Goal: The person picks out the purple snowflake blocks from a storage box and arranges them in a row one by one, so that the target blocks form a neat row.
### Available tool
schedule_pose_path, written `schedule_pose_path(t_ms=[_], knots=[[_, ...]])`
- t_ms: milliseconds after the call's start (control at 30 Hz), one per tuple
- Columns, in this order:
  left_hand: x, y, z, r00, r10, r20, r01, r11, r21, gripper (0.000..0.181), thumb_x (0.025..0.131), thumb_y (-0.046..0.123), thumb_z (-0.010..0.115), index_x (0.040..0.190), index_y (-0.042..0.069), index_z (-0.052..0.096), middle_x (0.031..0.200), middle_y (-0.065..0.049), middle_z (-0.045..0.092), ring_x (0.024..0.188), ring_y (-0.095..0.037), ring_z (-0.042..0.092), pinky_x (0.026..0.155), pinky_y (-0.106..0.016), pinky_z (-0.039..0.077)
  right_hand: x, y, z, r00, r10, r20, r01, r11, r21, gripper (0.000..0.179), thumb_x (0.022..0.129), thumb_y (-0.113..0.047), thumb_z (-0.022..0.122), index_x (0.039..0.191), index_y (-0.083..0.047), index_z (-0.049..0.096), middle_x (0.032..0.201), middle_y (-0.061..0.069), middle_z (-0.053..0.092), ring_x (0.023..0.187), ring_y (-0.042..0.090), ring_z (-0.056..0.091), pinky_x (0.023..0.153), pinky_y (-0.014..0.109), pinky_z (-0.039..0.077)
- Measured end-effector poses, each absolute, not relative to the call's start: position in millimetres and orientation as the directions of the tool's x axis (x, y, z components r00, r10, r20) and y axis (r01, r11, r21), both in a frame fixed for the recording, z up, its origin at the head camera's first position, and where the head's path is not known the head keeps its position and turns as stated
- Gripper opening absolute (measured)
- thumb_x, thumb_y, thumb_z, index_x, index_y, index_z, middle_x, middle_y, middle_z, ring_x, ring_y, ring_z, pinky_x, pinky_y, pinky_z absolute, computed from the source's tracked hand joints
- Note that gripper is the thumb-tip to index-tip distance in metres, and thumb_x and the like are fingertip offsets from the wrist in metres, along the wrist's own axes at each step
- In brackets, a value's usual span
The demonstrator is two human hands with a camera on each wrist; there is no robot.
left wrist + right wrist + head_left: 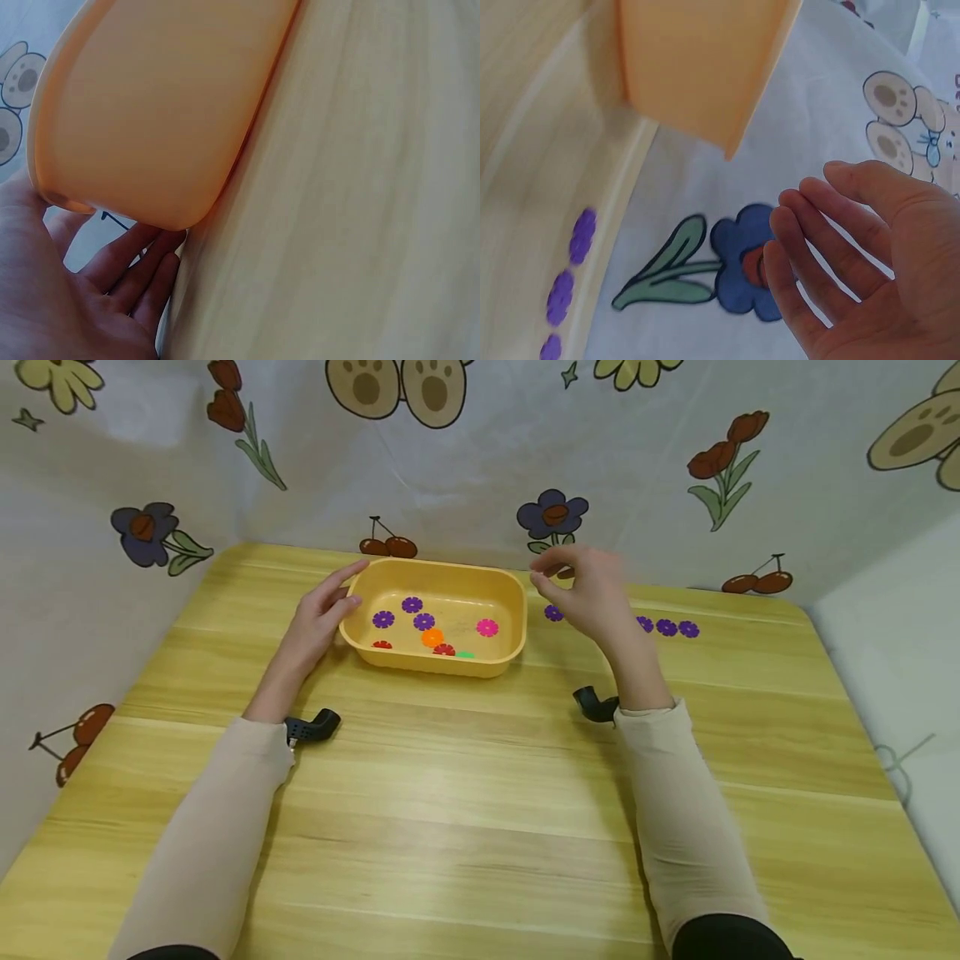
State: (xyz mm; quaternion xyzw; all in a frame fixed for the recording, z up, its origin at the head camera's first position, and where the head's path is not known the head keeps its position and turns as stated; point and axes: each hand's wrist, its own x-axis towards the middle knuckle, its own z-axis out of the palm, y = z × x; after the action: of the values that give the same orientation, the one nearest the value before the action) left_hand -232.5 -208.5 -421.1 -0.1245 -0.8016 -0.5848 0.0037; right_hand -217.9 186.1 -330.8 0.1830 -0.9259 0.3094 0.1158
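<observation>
A yellow plastic bin (pixel 435 665) stands near the back of the table. Inside lie notched snowflake-shaped discs: several purple, such as one purple disc (pixel 423 622), plus a pink disc (pixel 487 627), an orange disc (pixel 432 637), red ones and a partly hidden green one. My left hand (pixel 318 610) holds the bin's left end, with its thumb at the rim and fingers against the outer wall. Right of the bin, my right hand (pixel 592 593) is raised above the table with loosely bent fingers. Nothing shows between them in the right wrist view.
Purple discs (pixel 667 627) lie in a row on the table to the right, partly hidden by my right hand. A patterned cloth (pixel 465 485) hangs behind the table's back edge. Black wrist mounts (pixel 596 704) stick out from both wrists.
</observation>
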Motion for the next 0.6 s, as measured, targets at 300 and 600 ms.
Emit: schedule_pose_path(t_ms=[300,600], knots=[[-232,-209,-422,-0.968,0.205,0.143,0.195,0.260,0.946,0.051,0.110,0.022,0.054,0.159,0.035,0.048,0.157,-0.016,0.054,0.135,-0.036,0.060,0.086,-0.016,0.059,-226,138,-328,-0.887,-0.358,0.293,-0.462,0.669,-0.583,0.021,0.099,-0.014,0.074,0.115,-0.002,0.077,0.113,0.013,0.077,0.107,0.030,0.071,0.101,0.046,0.058],[-232,-210,-422,-0.965,0.198,0.170,0.217,0.249,0.944,0.050,0.110,0.022,0.056,0.159,0.032,0.050,0.151,-0.021,0.059,0.129,-0.034,0.064,0.084,-0.017,0.060,-235,92,-328,-0.881,-0.408,0.239,-0.462,0.639,-0.615,0.025,0.098,-0.015,0.075,0.120,-0.003,0.077,0.116,0.011,0.077,0.109,0.028,0.069,0.103,0.040,0.057]])
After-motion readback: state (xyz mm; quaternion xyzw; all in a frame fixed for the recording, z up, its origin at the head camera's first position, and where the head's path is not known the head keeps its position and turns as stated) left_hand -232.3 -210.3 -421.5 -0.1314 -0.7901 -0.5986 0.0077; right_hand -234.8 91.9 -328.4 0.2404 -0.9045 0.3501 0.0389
